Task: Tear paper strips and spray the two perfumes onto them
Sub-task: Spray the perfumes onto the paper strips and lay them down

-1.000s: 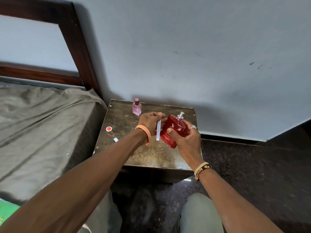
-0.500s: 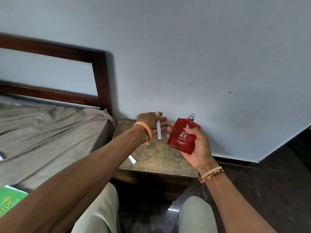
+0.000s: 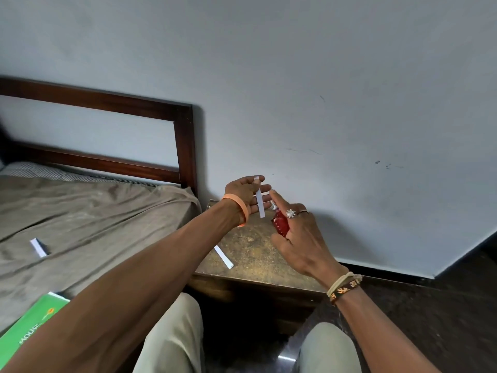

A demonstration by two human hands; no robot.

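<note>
**Perfume bottle and paper strip, both in hand**

Item 1: red perfume bottle [image 3: 279,224]. I see it clasped in the right hand [image 3: 298,238], fingers wrapped round the body and the index finger laid over the silver spray head [image 3: 273,205]. The glass is opaque red, and I cannot tell how much liquid it holds.

Item 2: white paper strip [image 3: 259,199]. The left hand [image 3: 242,193] pinches its top end between thumb and forefinger, and the rest hangs straight down below the pinch. The strip sits just beside the spray head, on its left.

Item 3: second paper strip [image 3: 223,256], lying flat on the worn bedside table [image 3: 258,259], near its front edge.

Item 4: small folded white paper [image 3: 39,247] on the bed's brown sheet [image 3: 94,224].

Item 5: green book [image 3: 29,327], at the bed's near corner.
</note>
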